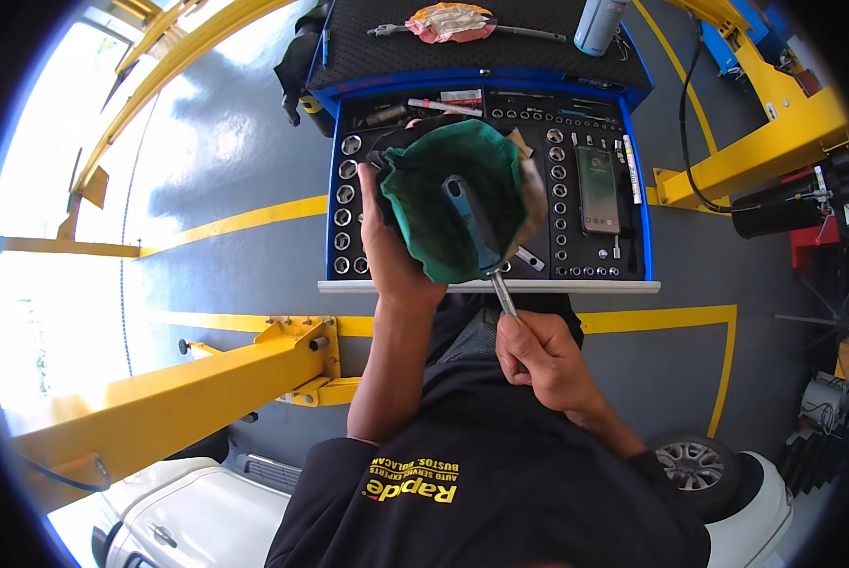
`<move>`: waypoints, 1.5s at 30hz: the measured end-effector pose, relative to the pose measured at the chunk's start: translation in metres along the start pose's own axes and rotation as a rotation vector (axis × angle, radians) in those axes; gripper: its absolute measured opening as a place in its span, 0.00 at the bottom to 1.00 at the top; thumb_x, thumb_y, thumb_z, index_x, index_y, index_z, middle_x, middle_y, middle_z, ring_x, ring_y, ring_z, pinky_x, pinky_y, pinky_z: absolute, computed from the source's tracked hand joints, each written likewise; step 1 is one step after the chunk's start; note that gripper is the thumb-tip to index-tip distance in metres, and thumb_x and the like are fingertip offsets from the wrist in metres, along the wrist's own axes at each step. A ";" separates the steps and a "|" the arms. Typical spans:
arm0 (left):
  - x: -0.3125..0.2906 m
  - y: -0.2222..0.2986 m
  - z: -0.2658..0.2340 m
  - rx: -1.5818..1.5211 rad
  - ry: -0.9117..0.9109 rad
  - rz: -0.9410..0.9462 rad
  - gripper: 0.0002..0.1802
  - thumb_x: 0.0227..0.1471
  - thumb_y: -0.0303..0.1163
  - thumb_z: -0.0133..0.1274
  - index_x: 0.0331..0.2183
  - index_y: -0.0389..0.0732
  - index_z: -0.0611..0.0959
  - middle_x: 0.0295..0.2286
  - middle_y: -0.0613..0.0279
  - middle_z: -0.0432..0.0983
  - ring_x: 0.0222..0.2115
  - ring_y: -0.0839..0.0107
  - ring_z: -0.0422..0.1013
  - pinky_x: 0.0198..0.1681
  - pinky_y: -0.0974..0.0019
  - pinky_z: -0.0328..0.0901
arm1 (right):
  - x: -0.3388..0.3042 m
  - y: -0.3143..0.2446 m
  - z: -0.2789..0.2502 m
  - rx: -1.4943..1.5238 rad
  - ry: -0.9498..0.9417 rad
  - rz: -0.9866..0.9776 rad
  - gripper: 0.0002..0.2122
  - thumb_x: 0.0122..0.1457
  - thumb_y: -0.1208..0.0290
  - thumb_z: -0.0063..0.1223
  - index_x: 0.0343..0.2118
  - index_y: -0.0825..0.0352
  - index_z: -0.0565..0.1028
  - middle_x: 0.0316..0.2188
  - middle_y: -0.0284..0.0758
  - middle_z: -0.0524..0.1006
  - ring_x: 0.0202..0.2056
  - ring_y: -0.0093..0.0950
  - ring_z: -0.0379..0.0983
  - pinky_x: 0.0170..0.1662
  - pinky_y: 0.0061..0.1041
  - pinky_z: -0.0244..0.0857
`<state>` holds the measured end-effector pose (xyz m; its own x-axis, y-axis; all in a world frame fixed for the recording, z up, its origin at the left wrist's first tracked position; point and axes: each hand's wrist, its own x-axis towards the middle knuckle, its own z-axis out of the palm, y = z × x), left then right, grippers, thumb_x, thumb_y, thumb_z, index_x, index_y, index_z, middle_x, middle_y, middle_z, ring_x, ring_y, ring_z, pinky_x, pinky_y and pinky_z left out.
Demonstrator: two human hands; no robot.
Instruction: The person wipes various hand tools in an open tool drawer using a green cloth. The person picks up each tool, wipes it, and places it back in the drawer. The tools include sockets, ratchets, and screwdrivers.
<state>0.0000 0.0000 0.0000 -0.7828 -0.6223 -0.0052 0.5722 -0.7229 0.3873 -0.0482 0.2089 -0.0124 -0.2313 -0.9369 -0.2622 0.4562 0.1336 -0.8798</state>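
Spread over the palm and fingers of my left hand (pixel 384 227) is a green cloth (pixel 410 232), cupped like a bowl. Darker and tan cloth (pixel 534 201) shows behind its edge. My right hand (pixel 541 358) is closed round the metal shaft of a blue-handled tool (pixel 472 225), whose far end in the fist is hidden. The handle, with a hole at its tip, lies against the green cloth. Both hands are just above the near edge of an open tool drawer (pixel 481 286).
Sockets (pixel 345 194) in several sizes fill the drawer's black inserts, with a phone (pixel 598 194) and a white marker (pixel 631 170) on the right. A rag (pixel 450 23) and a blue-grey can (pixel 600 24) stand on the cabinet top. Yellow lift arms (pixel 174 388) flank me; a white car (pixel 202 511) is behind.
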 end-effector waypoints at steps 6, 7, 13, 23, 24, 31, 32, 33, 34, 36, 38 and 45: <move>-0.052 -0.033 0.034 0.846 -0.006 0.339 0.29 0.67 0.23 0.52 0.65 0.38 0.63 0.48 0.58 0.75 0.51 0.75 0.70 0.56 0.68 0.66 | -0.002 0.011 0.033 -0.618 0.241 -0.409 0.14 0.74 0.69 0.46 0.29 0.70 0.69 0.16 0.33 0.72 0.17 0.23 0.71 0.23 0.27 0.61; -0.056 -0.029 0.035 0.868 0.032 0.319 0.27 0.67 0.24 0.53 0.63 0.38 0.64 0.45 0.60 0.75 0.48 0.76 0.72 0.54 0.69 0.67 | -0.003 0.014 0.035 -0.693 0.241 -0.423 0.14 0.74 0.69 0.47 0.29 0.70 0.70 0.16 0.33 0.72 0.17 0.24 0.71 0.23 0.28 0.61; -0.056 -0.005 0.041 0.956 0.092 0.486 0.08 0.70 0.29 0.52 0.46 0.37 0.76 0.35 0.69 0.75 0.36 0.84 0.70 0.38 0.77 0.66 | -0.010 0.004 0.048 -0.743 0.187 -0.417 0.14 0.74 0.68 0.48 0.30 0.70 0.70 0.14 0.33 0.71 0.15 0.25 0.69 0.22 0.29 0.59; -0.031 0.029 0.029 0.361 0.246 0.192 0.26 0.73 0.49 0.44 0.42 0.35 0.82 0.32 0.57 0.83 0.30 0.69 0.81 0.39 0.64 0.79 | -0.019 -0.011 0.043 -0.003 -0.151 -0.115 0.19 0.77 0.61 0.42 0.28 0.66 0.69 0.21 0.25 0.65 0.22 0.14 0.57 0.24 0.20 0.54; -0.033 0.031 0.004 0.302 0.050 0.132 0.25 0.72 0.50 0.46 0.51 0.37 0.80 0.42 0.56 0.82 0.40 0.68 0.81 0.47 0.63 0.77 | -0.017 -0.010 0.043 0.031 -0.170 -0.117 0.20 0.78 0.61 0.41 0.28 0.66 0.69 0.21 0.25 0.64 0.22 0.13 0.56 0.24 0.19 0.53; -0.083 -0.034 0.036 0.776 0.168 0.342 0.28 0.71 0.29 0.46 0.67 0.39 0.63 0.49 0.51 0.76 0.48 0.65 0.76 0.49 0.65 0.74 | -0.003 0.014 0.043 -0.611 0.204 -0.515 0.09 0.69 0.68 0.54 0.37 0.70 0.73 0.27 0.38 0.74 0.27 0.33 0.71 0.31 0.33 0.65; -0.083 -0.024 0.012 0.760 0.099 0.294 0.26 0.70 0.27 0.48 0.65 0.39 0.65 0.45 0.49 0.76 0.39 0.69 0.78 0.38 0.70 0.75 | -0.007 0.011 0.044 -0.665 0.166 -0.490 0.08 0.66 0.70 0.57 0.42 0.70 0.75 0.33 0.43 0.77 0.35 0.43 0.74 0.38 0.39 0.67; -0.081 -0.026 0.014 0.717 0.226 0.360 0.21 0.72 0.34 0.45 0.62 0.37 0.68 0.39 0.51 0.76 0.28 0.68 0.77 0.28 0.69 0.74 | -0.006 0.014 0.042 -0.764 0.148 -0.553 0.11 0.63 0.70 0.59 0.46 0.68 0.76 0.37 0.45 0.79 0.39 0.47 0.76 0.42 0.42 0.69; -0.082 -0.021 0.012 0.574 0.122 0.296 0.21 0.74 0.39 0.42 0.59 0.35 0.69 0.35 0.53 0.75 0.24 0.67 0.76 0.25 0.69 0.73 | -0.005 0.016 0.040 -0.864 0.138 -0.619 0.15 0.61 0.71 0.62 0.50 0.67 0.77 0.41 0.47 0.80 0.43 0.51 0.78 0.46 0.45 0.70; -0.073 -0.001 0.008 0.438 -0.110 0.226 0.21 0.75 0.47 0.40 0.46 0.36 0.71 0.25 0.55 0.72 0.14 0.70 0.70 0.14 0.71 0.67 | -0.009 0.001 0.035 -0.853 0.094 -0.589 0.11 0.59 0.73 0.62 0.45 0.68 0.78 0.38 0.43 0.81 0.40 0.47 0.78 0.44 0.41 0.72; -0.075 0.004 0.012 0.254 -0.249 0.192 0.25 0.74 0.52 0.39 0.46 0.36 0.72 0.21 0.57 0.70 0.12 0.70 0.68 0.14 0.72 0.66 | -0.009 -0.004 0.031 -0.875 0.074 -0.624 0.09 0.59 0.73 0.62 0.42 0.68 0.79 0.36 0.42 0.81 0.39 0.45 0.79 0.43 0.38 0.73; -0.090 0.023 0.027 0.325 -0.403 0.261 0.37 0.71 0.66 0.30 0.38 0.39 0.74 0.20 0.57 0.72 0.18 0.62 0.71 0.29 0.58 0.69 | -0.020 -0.007 0.005 -0.394 0.237 -0.879 0.16 0.65 0.59 0.61 0.44 0.70 0.78 0.45 0.42 0.80 0.45 0.37 0.79 0.46 0.34 0.71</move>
<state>0.0772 0.0473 0.0340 -0.6935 -0.5586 0.4551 0.7043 -0.3921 0.5918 -0.0426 0.2252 0.0014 -0.5356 -0.6711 0.5126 -0.2688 -0.4400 -0.8569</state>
